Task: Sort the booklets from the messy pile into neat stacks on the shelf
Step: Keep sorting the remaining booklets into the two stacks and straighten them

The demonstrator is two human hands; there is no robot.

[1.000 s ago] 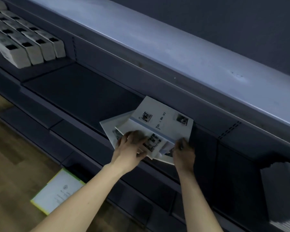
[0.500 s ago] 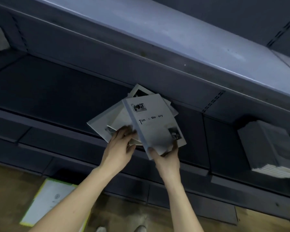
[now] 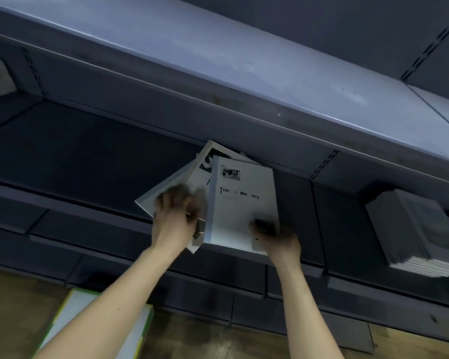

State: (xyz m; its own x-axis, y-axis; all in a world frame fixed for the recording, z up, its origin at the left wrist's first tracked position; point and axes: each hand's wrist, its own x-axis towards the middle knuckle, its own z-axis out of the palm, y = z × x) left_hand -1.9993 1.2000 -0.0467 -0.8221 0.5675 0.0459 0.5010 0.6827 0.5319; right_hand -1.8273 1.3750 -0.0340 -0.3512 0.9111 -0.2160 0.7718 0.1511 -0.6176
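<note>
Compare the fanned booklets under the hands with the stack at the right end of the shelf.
The fanned booklets lie askew, corners pointing different ways; the neat stack has squared edges. The fanned booklets are gripped by the left hand and the right hand; the neat stack stands untouched. The fanned booklets are few; the neat stack is much thicker. Both sit on the same shelf.

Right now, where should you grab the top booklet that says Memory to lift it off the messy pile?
Probably the top booklet at its near right corner, from the front, where the right hand pinches it. That corner overhangs the shelf edge, and the left hand covers the fanned pile.
</note>
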